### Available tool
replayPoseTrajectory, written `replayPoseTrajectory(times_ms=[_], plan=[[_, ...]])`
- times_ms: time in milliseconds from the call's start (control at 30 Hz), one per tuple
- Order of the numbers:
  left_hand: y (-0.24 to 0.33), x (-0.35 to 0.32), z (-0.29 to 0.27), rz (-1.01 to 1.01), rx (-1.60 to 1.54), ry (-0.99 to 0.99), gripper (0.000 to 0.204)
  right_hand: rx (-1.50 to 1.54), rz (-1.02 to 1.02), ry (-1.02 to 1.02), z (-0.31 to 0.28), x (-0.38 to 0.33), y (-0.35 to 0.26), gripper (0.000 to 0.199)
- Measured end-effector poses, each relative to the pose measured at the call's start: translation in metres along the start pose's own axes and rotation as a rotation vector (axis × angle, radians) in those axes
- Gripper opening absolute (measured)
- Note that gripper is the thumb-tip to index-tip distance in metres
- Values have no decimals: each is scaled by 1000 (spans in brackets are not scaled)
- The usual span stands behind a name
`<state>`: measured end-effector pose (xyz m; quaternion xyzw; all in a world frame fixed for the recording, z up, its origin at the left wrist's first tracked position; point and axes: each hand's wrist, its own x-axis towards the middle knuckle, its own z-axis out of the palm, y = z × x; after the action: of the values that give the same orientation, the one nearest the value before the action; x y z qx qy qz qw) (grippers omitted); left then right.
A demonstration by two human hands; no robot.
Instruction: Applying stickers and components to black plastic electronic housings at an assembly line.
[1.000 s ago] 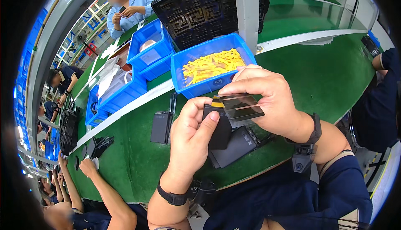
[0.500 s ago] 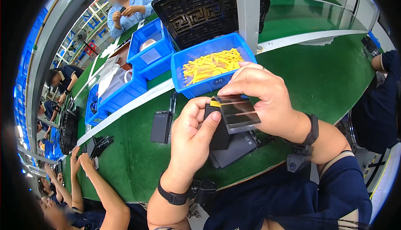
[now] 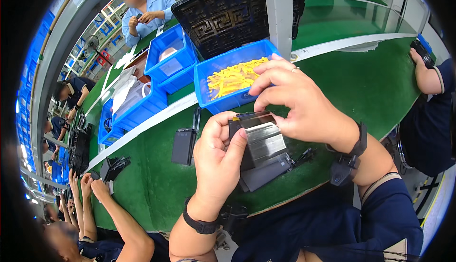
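My left hand (image 3: 219, 155) holds a flat black pack (image 3: 235, 129) that looks like a battery, its thumb pressed along the face. A shiny, see-through dark film sheet (image 3: 264, 140) with pale bands lies against that pack's right side. At the pack's top edge a small yellow tab (image 3: 235, 118) shows. The curled fingers and thumb of my right hand (image 3: 297, 102) are at the sheet's upper right edge; the fingertips partly hide the contact. Just under both hands, more flat black packs (image 3: 256, 179) with thin connector strips lie on the green table (image 3: 152, 186).
A blue bin (image 3: 209, 104) of yellow strips (image 3: 232, 77) stands just beyond my hands. One black pack (image 3: 182, 147) lies left of them. Blue boxes (image 3: 137, 112), a black patterned crate (image 3: 223, 19) and a post (image 3: 279, 14) stand behind. Co-workers sit left, right and opposite.
The film sheet has swung from a raised tilt to lie flatter beside the pack. My right fingers have shifted slightly and curled at its upper edge. My left hand keeps hold.
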<state>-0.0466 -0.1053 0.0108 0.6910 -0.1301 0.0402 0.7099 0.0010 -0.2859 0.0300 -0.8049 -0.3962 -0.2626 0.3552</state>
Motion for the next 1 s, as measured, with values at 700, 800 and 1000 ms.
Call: replayPoseTrajectory(times_ms=[700,800,1000], plan=[[-2,1,-7,236,295,-1,24,-58,-148,63,-1,-4,-12,17],[4,0,-2,336,323,31,24,14,-212,-33,-6,1,-9,17],[3,1,-10,163,77,16,24,49,11,244,3,-3,-19,20]])
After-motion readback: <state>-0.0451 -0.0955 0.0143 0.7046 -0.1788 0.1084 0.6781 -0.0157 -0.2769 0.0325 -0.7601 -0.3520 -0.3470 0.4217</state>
